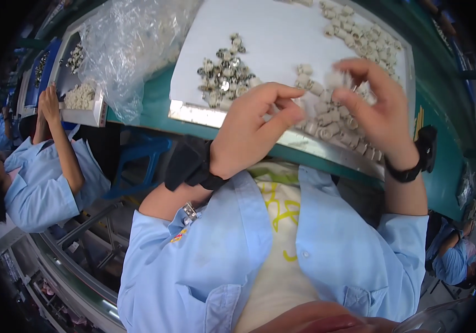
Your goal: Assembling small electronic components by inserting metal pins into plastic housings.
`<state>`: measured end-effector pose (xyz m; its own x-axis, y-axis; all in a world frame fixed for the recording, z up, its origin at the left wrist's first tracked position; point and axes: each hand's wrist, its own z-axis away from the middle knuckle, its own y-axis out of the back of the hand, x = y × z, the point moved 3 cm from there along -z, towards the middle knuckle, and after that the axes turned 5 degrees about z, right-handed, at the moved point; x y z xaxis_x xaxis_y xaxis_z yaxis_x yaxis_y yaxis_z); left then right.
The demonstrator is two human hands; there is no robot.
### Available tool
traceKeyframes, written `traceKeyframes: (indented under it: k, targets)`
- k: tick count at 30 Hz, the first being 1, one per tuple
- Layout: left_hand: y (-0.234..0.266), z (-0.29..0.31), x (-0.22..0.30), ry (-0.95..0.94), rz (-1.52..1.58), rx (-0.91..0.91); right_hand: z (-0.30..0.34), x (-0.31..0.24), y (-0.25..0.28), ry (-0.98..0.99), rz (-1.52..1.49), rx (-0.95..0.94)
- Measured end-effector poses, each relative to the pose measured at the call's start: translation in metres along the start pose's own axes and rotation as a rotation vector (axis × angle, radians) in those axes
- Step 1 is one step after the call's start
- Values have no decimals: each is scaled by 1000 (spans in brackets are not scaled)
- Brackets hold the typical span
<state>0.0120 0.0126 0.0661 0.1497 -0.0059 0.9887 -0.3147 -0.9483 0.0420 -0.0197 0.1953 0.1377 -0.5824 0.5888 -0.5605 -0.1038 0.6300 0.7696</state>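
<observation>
My right hand (379, 105) is over the tray's right half, thumb and fingers closed around a small white cylindrical part (336, 79) blurred by motion. Facing it, my left hand (260, 122) has its fingers curled, with thumb and forefinger tips close together; what lies between them is too small to make out. Under and between the hands lies a pile of similar white cylindrical parts (326, 132), some with round openings showing. Left of my left hand, a heap of white parts with shiny metal pieces (224, 72) sits on the white tray (271, 33).
More white parts (368, 41) lie along the tray's far right side. The tray's metal rim (196, 113) runs along the near side. A clear plastic bag (132, 50) rests on the green table (163, 89). Another person (49, 177) works at a tray on the left, beside a blue stool (138, 164).
</observation>
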Motion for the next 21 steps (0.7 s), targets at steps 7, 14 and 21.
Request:
traceKeyframes:
  k: [7,14,21]
  targets:
    - [1,-10,2,-315,-708,40,-108,162,90,-184,291,151]
    - [-1,-17,-12,-225,-775,-17,-171,340,118,-530,802,242]
    - [0,-20,-18,-170,-731,-62,-157,418,90,-802,706,271]
